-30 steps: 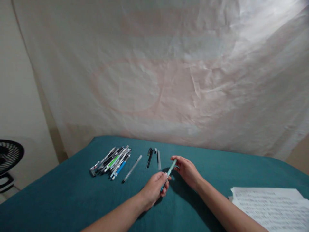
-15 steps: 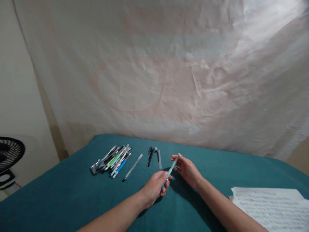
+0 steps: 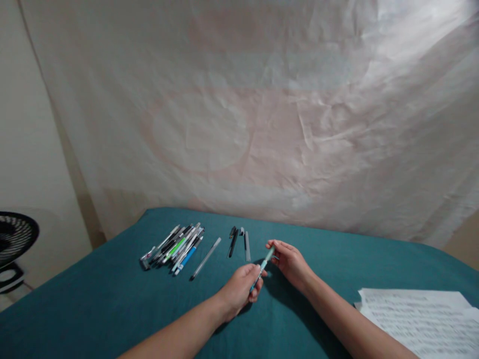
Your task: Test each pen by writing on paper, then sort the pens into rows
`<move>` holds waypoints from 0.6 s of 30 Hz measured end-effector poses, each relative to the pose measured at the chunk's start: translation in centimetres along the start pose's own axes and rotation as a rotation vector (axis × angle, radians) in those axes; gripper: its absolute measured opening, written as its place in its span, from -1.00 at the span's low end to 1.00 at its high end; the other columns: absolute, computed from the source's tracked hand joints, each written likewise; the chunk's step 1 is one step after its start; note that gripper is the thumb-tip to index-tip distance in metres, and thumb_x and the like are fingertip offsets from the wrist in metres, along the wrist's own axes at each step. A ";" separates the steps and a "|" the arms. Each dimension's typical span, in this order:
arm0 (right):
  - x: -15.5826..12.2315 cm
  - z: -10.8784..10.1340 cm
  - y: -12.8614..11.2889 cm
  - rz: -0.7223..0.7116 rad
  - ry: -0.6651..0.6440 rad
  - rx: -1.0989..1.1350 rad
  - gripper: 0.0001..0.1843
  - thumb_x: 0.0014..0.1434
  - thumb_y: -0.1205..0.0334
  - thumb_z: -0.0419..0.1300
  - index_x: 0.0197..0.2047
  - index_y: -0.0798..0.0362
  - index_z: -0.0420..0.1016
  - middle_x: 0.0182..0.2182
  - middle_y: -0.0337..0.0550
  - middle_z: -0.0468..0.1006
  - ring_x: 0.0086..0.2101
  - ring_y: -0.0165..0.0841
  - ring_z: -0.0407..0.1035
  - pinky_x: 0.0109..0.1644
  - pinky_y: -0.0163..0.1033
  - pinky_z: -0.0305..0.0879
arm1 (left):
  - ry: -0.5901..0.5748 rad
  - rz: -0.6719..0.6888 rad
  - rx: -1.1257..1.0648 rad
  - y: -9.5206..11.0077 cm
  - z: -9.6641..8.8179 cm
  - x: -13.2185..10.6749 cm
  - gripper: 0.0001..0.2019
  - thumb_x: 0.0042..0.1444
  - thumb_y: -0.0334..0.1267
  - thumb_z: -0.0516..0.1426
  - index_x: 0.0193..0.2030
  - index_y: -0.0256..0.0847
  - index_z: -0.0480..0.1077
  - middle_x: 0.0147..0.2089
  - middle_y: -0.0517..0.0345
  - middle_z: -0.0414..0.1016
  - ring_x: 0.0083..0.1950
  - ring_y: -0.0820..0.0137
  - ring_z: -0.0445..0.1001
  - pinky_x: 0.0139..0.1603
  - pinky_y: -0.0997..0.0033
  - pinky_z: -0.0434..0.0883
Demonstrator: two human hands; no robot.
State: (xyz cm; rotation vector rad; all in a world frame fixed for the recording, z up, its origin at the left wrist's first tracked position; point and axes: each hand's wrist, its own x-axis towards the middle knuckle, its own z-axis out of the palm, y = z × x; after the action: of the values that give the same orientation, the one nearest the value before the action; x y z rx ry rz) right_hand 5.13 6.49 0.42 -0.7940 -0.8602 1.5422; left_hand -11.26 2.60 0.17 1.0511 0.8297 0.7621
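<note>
A light green pen (image 3: 267, 259) is held at a slant between my two hands above the cloth. My left hand (image 3: 242, 288) is closed around its lower part, which shows some blue. At the upper end, the thumb and fingers of my right hand (image 3: 290, 262) pinch the pen's tip. Just beyond my left hand lie a clear pen (image 3: 246, 246) and a black pen (image 3: 234, 243), with small caps near their far ends. Farther left, a clear pen with a black end (image 3: 205, 259) lies alone on the cloth.
A pile of pens (image 3: 175, 249), one green and one blue among them, lies at the left on the teal cloth (image 3: 112, 294). Handwritten paper sheets (image 3: 419, 319) rest at the right. A black fan (image 3: 17, 239) stands past the left edge, and a pale sheet (image 3: 239, 124) hangs behind.
My right hand's fingers have closed in on the pen's upper end and shifted slightly down along it. My left hand stays nearly still, and the other pens have not moved.
</note>
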 end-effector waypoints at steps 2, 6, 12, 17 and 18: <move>0.0 -0.1 -0.1 0.022 -0.013 0.030 -0.78 -0.08 0.17 0.25 -0.33 0.10 0.50 -0.34 -0.13 0.52 -0.41 -0.42 0.34 -0.40 -0.37 0.22 | -0.001 0.000 -0.001 0.1 0.1 -0.1 -0.69 0.04 -0.04 -0.01 -0.27 -0.29 0.20 -0.56 0.33 0.15 -0.65 0.66 0.03 -0.62 0.56 -0.11; 0.1 0.0 0.0 0.030 -0.033 0.024 -0.74 -0.06 0.14 0.23 -0.29 0.10 0.48 -0.27 -0.09 0.50 -0.39 -0.40 0.35 -0.39 -0.35 0.24 | -0.015 0.007 -0.004 0.1 0.0 -0.1 -0.68 0.05 -0.03 -0.02 -0.27 -0.29 0.21 -0.56 0.33 0.15 -0.65 0.66 0.03 -0.62 0.56 -0.11; 0.3 -0.1 0.8 -0.030 0.061 -0.103 -0.75 -0.11 0.08 0.27 -0.54 0.09 0.39 -0.60 -0.29 0.37 -0.58 -0.52 0.22 -0.50 -0.41 0.18 | -0.022 0.012 0.008 -0.1 -0.1 0.0 -0.67 0.03 -0.01 -0.01 -0.28 -0.28 0.21 -0.56 0.34 0.14 -0.66 0.67 0.02 -0.63 0.57 -0.11; 0.4 -0.6 -0.2 -0.073 0.039 -0.042 -0.81 -0.09 0.15 0.27 -0.48 0.11 0.43 -0.54 -0.27 0.38 -0.54 -0.54 0.22 -0.51 -0.43 0.18 | -0.024 -0.001 0.010 0.0 -0.1 0.0 -0.70 0.06 -0.04 -0.03 -0.28 -0.29 0.21 -0.56 0.32 0.15 -0.65 0.67 0.03 -0.63 0.58 -0.11; 0.5 -0.7 -0.5 -0.067 0.047 -0.024 -0.81 -0.09 0.16 0.28 -0.45 0.10 0.45 -0.51 -0.26 0.40 -0.54 -0.53 0.23 -0.51 -0.43 0.19 | -0.024 -0.002 0.008 0.0 0.0 0.0 -0.70 0.07 -0.04 -0.03 -0.28 -0.29 0.21 -0.55 0.32 0.15 -0.65 0.67 0.03 -0.63 0.58 -0.11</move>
State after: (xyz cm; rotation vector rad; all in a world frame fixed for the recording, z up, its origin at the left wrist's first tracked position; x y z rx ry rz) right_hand 5.88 7.08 0.49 -0.8078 -0.8637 1.4512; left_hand -11.31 2.60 0.17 1.0644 0.8138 0.7433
